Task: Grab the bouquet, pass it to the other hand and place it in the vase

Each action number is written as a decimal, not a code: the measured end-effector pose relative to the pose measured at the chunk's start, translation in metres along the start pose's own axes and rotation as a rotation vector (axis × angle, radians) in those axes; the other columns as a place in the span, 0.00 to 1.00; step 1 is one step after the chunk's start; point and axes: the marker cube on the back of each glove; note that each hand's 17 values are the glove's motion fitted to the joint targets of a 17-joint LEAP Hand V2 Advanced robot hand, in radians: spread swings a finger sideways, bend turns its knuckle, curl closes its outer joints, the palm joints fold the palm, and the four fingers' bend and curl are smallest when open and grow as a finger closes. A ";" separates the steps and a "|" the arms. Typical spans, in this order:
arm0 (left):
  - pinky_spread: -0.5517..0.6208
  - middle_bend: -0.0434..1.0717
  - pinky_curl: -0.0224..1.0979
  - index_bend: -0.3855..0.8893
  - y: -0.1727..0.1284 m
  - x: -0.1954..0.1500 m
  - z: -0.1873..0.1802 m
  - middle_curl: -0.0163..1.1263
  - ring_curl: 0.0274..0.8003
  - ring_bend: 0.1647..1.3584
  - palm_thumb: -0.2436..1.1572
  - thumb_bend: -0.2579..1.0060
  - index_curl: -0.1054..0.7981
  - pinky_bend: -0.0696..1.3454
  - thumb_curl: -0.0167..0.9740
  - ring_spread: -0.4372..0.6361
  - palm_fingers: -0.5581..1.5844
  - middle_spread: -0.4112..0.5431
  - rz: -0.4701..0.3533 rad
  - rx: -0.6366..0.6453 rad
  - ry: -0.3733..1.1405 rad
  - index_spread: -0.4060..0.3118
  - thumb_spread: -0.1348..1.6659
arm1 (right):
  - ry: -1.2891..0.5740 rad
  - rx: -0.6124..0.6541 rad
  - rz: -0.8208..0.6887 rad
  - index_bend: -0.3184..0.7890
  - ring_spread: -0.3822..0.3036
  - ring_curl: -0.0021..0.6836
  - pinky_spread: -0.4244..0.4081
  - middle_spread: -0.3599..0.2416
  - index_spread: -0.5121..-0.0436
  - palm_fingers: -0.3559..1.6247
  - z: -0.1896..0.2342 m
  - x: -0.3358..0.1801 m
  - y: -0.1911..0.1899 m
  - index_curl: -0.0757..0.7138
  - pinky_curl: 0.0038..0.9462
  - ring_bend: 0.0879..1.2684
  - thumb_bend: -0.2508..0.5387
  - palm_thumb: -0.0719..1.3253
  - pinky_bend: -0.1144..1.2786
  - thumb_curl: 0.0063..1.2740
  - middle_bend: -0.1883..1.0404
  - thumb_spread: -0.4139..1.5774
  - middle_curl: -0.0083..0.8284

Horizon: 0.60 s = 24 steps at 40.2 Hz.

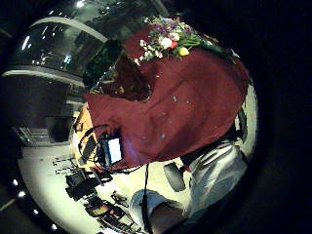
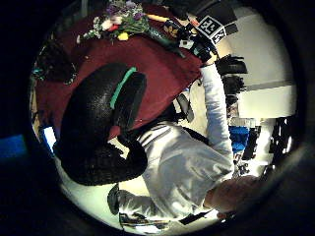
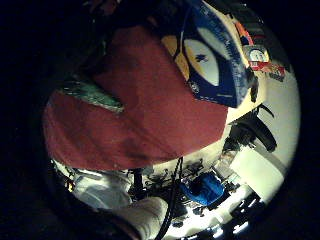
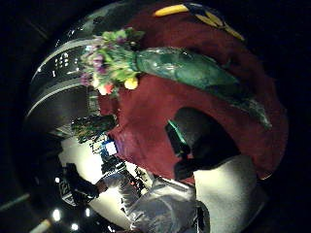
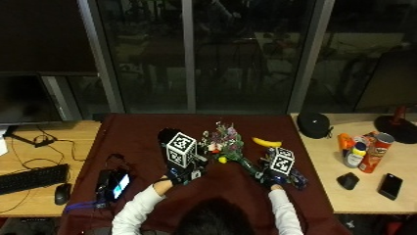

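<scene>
Pick-up step is just getting under way. The bouquet [image 5: 224, 144] is lying on the red cloth [image 5: 140, 132] at centre frame in the outside view, flower heads toward the windows, wrapped stems running down-right to the right hand [image 5: 279, 171]. That hand is sitting at the stem end, but whether its fingers are closing on the wrap I cannot tell — the palm views only show the green wrap [image 4: 194, 68] close by. The left hand [image 5: 179, 164] is hovering just left of the flowers, gripping nothing; its fingers are hanging loosely curled in its thumb-side view.

No vase is clearly showing; a dark shape [image 5: 168, 134] behind the left hand could be one, too hidden to say.

Next move, by my reading: right hand needs to be closing round the stems and lifting, then handing across to the left.

Room: cloth is open toward upper left and upper right. A banana [image 5: 266, 142] is lying near the stems, upper right of them. The surface's right edge — cans, bottle, phone [image 5: 391, 186] — is well apart.
</scene>
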 end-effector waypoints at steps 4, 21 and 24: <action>0.71 0.24 0.34 0.38 0.006 -0.003 -0.002 0.31 0.36 0.43 0.35 0.19 0.29 0.45 0.28 0.70 0.30 0.67 -0.016 0.003 0.012 0.65 0.73 | 0.020 0.102 -0.049 0.35 0.48 0.56 0.63 0.57 0.67 0.44 0.014 -0.002 -0.012 0.23 0.38 0.51 0.29 0.45 0.59 0.26 0.39 0.77 0.50; 0.71 0.26 0.33 0.39 0.013 -0.014 -0.001 0.32 0.35 0.44 0.34 0.19 0.30 0.45 0.28 0.70 0.30 0.66 -0.048 0.011 0.041 0.64 0.74 | 0.242 0.167 0.021 0.48 0.33 0.54 0.38 0.44 0.59 0.64 0.022 -0.031 0.030 0.32 0.35 0.45 0.34 0.60 0.55 0.28 0.43 0.75 0.53; 0.72 0.25 0.33 0.39 0.016 -0.014 -0.003 0.33 0.35 0.44 0.34 0.19 0.30 0.45 0.28 0.70 0.30 0.66 -0.048 0.009 0.031 0.63 0.74 | 0.283 0.155 0.047 0.47 0.31 0.55 0.32 0.42 0.58 0.67 0.020 -0.033 0.035 0.37 0.35 0.42 0.36 0.64 0.53 0.28 0.41 0.76 0.53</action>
